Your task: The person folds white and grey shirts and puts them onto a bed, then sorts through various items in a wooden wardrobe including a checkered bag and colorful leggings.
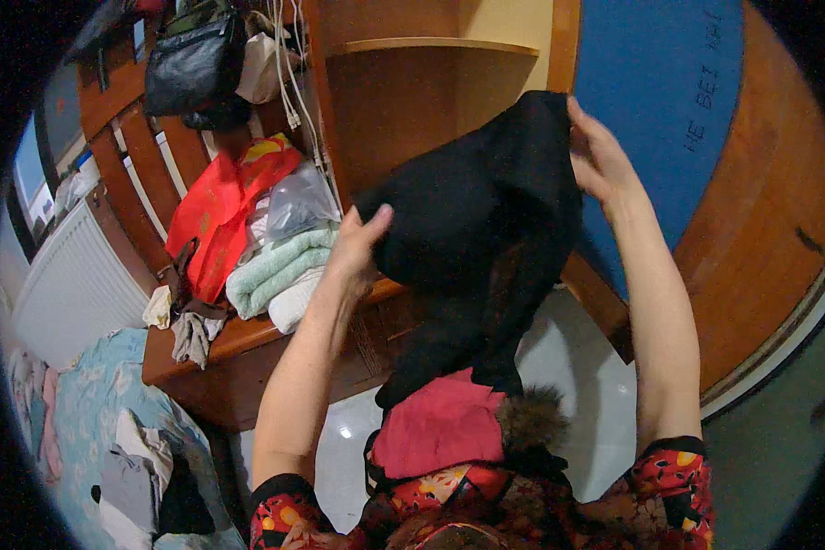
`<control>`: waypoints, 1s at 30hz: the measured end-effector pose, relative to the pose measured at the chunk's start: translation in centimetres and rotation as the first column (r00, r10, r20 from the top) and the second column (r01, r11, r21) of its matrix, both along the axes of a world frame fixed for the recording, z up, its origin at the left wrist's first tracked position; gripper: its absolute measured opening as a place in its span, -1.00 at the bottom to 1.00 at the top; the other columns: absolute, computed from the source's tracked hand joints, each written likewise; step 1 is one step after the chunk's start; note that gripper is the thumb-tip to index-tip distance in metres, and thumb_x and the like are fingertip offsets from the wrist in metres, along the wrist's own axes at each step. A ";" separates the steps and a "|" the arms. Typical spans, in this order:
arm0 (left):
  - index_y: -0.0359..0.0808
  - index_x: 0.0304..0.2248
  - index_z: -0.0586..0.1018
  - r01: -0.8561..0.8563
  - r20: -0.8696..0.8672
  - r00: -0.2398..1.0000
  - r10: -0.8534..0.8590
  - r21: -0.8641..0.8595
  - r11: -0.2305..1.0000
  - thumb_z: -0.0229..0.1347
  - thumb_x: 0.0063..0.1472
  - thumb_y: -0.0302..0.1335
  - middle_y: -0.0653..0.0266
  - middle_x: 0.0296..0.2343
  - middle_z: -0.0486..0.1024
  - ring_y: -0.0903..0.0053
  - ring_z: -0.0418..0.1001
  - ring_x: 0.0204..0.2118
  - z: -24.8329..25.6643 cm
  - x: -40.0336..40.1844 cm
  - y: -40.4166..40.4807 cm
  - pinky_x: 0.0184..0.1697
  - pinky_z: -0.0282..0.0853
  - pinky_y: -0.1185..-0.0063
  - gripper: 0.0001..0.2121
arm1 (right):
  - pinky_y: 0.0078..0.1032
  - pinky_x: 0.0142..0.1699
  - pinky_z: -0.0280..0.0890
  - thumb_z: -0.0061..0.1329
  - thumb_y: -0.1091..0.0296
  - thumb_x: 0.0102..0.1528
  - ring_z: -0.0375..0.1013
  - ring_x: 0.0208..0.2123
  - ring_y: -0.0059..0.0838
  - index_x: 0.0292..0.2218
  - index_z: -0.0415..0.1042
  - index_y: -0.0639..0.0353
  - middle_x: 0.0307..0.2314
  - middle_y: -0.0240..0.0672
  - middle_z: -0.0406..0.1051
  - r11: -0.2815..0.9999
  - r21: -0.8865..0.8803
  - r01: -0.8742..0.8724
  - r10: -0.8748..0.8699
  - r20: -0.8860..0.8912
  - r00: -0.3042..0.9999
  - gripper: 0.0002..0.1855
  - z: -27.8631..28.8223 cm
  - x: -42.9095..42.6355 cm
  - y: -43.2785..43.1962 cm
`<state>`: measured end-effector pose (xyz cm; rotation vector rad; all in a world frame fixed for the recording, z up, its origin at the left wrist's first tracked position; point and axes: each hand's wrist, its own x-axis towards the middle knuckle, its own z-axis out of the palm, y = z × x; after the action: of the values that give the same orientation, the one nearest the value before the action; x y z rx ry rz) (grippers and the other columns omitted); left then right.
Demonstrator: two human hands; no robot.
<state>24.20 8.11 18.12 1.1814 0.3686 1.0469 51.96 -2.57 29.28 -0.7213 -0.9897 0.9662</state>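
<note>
A black cloth garment [467,199] is held up between both hands, its lower part hanging down in front of me. My left hand [361,244] grips its left edge with the thumb on top. My right hand [599,155] pinches its upper right corner. Below the hanging cloth lies a pinkish-red cloth [443,426], close to my body, with a brown fur pompom [535,416] beside it. Which kind of garment the black cloth is, I cannot tell.
Left, a wooden bench [247,354] holds folded towels [282,268], a red bag [216,220] and a clear plastic bag [302,199]. A black bag [196,65] hangs above. Clothes [134,481] lie lower left. Ahead are a wooden shelf [440,47] and a blue panel [653,103].
</note>
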 end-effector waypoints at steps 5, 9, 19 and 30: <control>-0.35 -0.20 0.45 -0.367 -0.043 0.921 0.387 0.237 0.900 0.02 0.24 -0.33 0.31 -0.36 0.46 0.58 0.40 -0.33 2.1 -3.1 3.9 -0.23 0.32 0.57 -0.74 | -0.57 -0.13 0.26 -0.10 0.23 0.17 0.38 -0.25 -0.50 -0.18 0.39 0.29 -0.29 -0.28 0.43 0.885 -0.070 0.461 -0.388 0.438 0.811 -0.70 -5.1 0.2 -0.3; -0.40 -0.18 0.48 -0.492 -0.035 0.848 0.529 0.319 0.810 -0.02 0.23 -0.43 0.29 -0.35 0.49 0.59 0.42 -0.35 2.6 -9.4 7.1 -0.25 0.34 0.64 -0.77 | -0.61 -0.29 0.21 -0.11 0.23 0.17 0.29 -0.44 -0.64 -0.36 0.43 0.36 -0.52 -0.39 0.41 0.652 0.321 0.687 -0.632 0.731 0.257 -0.69 -5.3 5.1 -0.9; -0.41 -0.16 0.47 -0.375 -0.219 0.840 0.496 0.426 0.823 -0.04 0.23 -0.46 0.29 -0.35 0.50 0.60 0.43 -0.35 4.5 -9.7 8.1 -0.26 0.34 0.64 -0.76 | -0.48 -0.34 0.22 -0.12 0.18 0.15 0.32 -0.50 -0.44 -0.41 0.38 0.40 -0.59 -0.15 0.38 0.594 0.516 0.617 -0.682 0.730 0.047 -0.64 -5.2 5.8 2.2; -0.29 0.01 0.34 -0.104 -0.256 0.952 0.168 0.246 0.964 0.02 0.20 -0.46 0.17 -0.18 0.46 0.43 0.45 -0.18 9.5 -3.5 8.7 -0.06 0.34 0.47 -0.63 | -0.47 -0.03 0.25 -0.13 0.16 0.17 0.40 -0.18 -0.37 -0.02 0.31 0.28 -0.19 -0.21 0.41 0.847 -0.032 0.530 -0.431 0.541 0.722 -0.56 2.3 2.1 3.0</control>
<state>20.71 16.79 27.67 1.5347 0.5656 1.0674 54.05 0.42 31.57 -1.3756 -1.0961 0.3945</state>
